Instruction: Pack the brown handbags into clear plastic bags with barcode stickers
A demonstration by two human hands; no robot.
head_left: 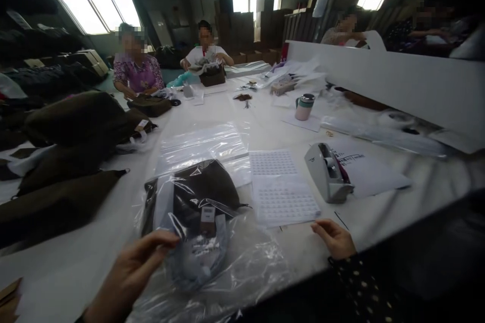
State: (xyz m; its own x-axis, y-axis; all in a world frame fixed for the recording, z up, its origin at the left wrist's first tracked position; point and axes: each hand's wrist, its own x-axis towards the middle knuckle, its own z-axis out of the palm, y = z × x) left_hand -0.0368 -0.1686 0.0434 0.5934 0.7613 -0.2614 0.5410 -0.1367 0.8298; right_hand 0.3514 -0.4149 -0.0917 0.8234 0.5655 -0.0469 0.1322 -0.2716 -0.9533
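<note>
A dark olive fabric bag [206,181] lies inside a clear plastic bag [257,257] in front of me. A small tag with a white label [207,214] shows through the plastic, above a rounded, whitish see-through bundle [200,257]. My left hand [132,267] is at the near left side of the plastic bag, thumb and fingers slightly apart. Beside the lower right corner of a printed sticker sheet [284,186] is my right hand [335,237], its thumb and forefinger pinched together. Whatever is between those fingertips is too small to make out.
A grey tape dispenser [328,174] stands right of the sheet, near a printed paper [371,166]. Further back is a pink and green mug [305,107]. More olive bags [76,121] are piled at left. Two people [138,65] work across the table; a white partition [379,81] runs along the right.
</note>
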